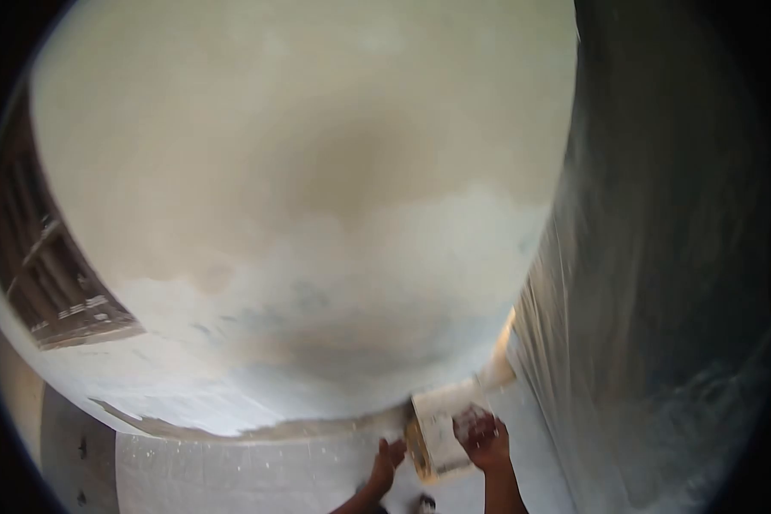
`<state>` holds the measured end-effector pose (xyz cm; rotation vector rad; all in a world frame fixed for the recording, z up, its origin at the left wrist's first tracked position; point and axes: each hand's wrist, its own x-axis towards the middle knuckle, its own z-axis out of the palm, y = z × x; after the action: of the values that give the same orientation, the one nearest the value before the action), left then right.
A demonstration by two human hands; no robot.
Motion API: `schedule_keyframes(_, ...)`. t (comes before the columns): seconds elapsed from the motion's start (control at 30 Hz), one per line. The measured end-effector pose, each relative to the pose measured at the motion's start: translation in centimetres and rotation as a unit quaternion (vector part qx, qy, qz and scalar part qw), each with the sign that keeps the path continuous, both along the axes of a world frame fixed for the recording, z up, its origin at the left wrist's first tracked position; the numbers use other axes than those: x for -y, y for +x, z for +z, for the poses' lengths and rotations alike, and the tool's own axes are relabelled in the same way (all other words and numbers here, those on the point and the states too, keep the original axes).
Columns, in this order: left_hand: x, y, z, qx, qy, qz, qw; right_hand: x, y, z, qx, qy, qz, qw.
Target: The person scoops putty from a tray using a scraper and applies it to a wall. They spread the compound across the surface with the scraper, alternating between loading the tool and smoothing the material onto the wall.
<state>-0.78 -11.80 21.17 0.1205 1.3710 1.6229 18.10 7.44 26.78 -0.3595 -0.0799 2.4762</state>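
Both of my hands are low in the head view, in front of a large pale wall [343, 257]. My left hand [389, 457] has its fingers apart and nothing in it, just left of a pale box-like block [438, 413] with a worn yellowish side. My right hand [481, 435] is raised over the block's right part, with white smears on it. Its fingers are curled, and whether they hold something is too blurred to tell.
A brown wooden frame with slats [56, 265] is at the left. Translucent plastic sheeting [651, 283] hangs along the right. A whitish sheet [231, 471] covers the floor, with a dark patch of floor [79, 445] at lower left.
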Motion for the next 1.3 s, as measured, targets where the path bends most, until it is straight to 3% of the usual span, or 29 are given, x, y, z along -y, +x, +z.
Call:
schedule_keyframes(0.03, -0.1, -0.7, 1.8, -0.026, 0.011, 0.004, 1.0, -1.6, 0.3, -1.4, -0.053, -0.063, 0.028, 0.996)
schedule_keyframes(0.07, -0.3, -2.6, 3.8, -0.044, 0.035, 0.024, 0.998, -2.2, -2.1, 1.5, -0.069, -0.039, 0.049, 0.996)
schedule_keyframes(0.13, 0.7, -6.0, 7.3, -0.199, 0.072, 0.011, 0.977, -0.3, -5.5, 10.6, 0.152, 0.001, -0.012, 0.988)
schedule_keyframes(0.17, 0.8, -8.0, 10.2, -0.242, 0.112, 0.055, 0.962, -1.0, -7.2, 12.3, 0.148, 0.015, -0.001, 0.989)
schedule_keyframes(0.2, 1.5, -10.1, 14.1, -0.304, 0.139, 0.076, 0.939, -1.6, -8.8, 13.5, 0.065, -0.023, 0.012, 0.998)
schedule_keyframes(0.23, 2.4, -10.9, 18.3, -0.372, 0.161, 0.091, 0.91, -1.3, -8.5, 15.8, -0.018, -0.065, 0.022, 0.997)
schedule_keyframes(0.27, 2.9, -14.0, 21.2, -0.416, 0.187, 0.125, 0.881, 0.2, -11.8, 20.2, 0.045, -0.015, -0.001, 0.999)
schedule_keyframes(0.37, 6.3, -20.7, 31.2, -0.561, 0.249, 0.195, 0.765, 3.8, -18.6, 29.0, 0.035, 0.095, 0.012, 0.995)
schedule_keyframes(0.43, 9.3, -25.0, 37.3, -0.637, 0.256, 0.237, 0.688, 6.1, -22.7, 33.6, -0.047, 0.165, 0.078, 0.982)
schedule_keyframes(0.6, 17.1, -33.4, 50.6, -0.783, 0.236, 0.26, 0.513, 13.1, -32.1, 45.8, -0.152, 0.289, 0.09, 0.941)
schedule_keyframes(0.7, 21.0, -38.7, 56.8, -0.843, 0.182, 0.275, 0.425, 15.6, -35.8, 51.7, -0.158, 0.331, 0.018, 0.93)
schedule_keyframes(0.77, 22.3, -42.5, 60.9, -0.848, 0.189, 0.318, 0.379, 15.8, -37.8, 54.5, -0.208, 0.405, -0.066, 0.888)
schedule_keyframes(0.87, 22.6, -46.3, 65.6, -0.872, 0.21, 0.308, 0.317, 16.7, -39.5, 58.3, -0.193, 0.459, -0.236, 0.834)
schedule_keyframes(0.9, 22.4, -46.4, 66.4, -0.884, 0.208, 0.294, 0.299, 16.6, -40.0, 58.8, -0.189, 0.456, -0.25, 0.833)
schedule_keyframes(0.93, 22.1, -45.9, 67.1, -0.883, 0.218, 0.288, 0.299, 16.4, -40.5, 59.4, -0.158, 0.496, -0.307, 0.797)
schedule_keyframes(1.0, 20.7, -43.2, 67.8, -0.964, 0.104, 0.169, 0.18, 15.0, -41.3, 59.6, -0.117, 0.592, -0.387, 0.697)
schedule_keyframes(1.03, 19.9, -42.2, 68.1, -0.976, 0.091, 0.133, 0.147, 15.0, -41.4, 59.7, -0.113, 0.592, -0.391, 0.696)
schedule_keyframes(1.1, 17.8, -40.4, 68.4, -0.988, 0.062, 0.099, 0.099, 15.2, -41.6, 60.0, -0.041, 0.687, -0.453, 0.566)
schedule_keyframes(1.17, 16.0, -39.6, 68.9, -0.991, 0.057, 0.085, 0.08, 14.4, -41.2, 59.8, -0.023, 0.717, -0.441, 0.539)
schedule_keyframes(1.23, 14.9, -39.5, 69.3, -0.994, 0.05, 0.071, 0.063, 13.0, -41.2, 59.9, 0.021, 0.787, -0.521, 0.33)
schedule_keyframes(1.27, 14.4, -39.5, 69.6, -0.995, 0.04, 0.07, 0.051, 12.6, -41.0, 60.3, 0.034, 0.796, -0.53, 0.29)
schedule_keyframes(1.3, 14.1, -39.4, 69.9, -0.996, 0.03, 0.069, 0.039, 12.2, -40.9, 60.5, 0.032, 0.796, -0.53, 0.29)
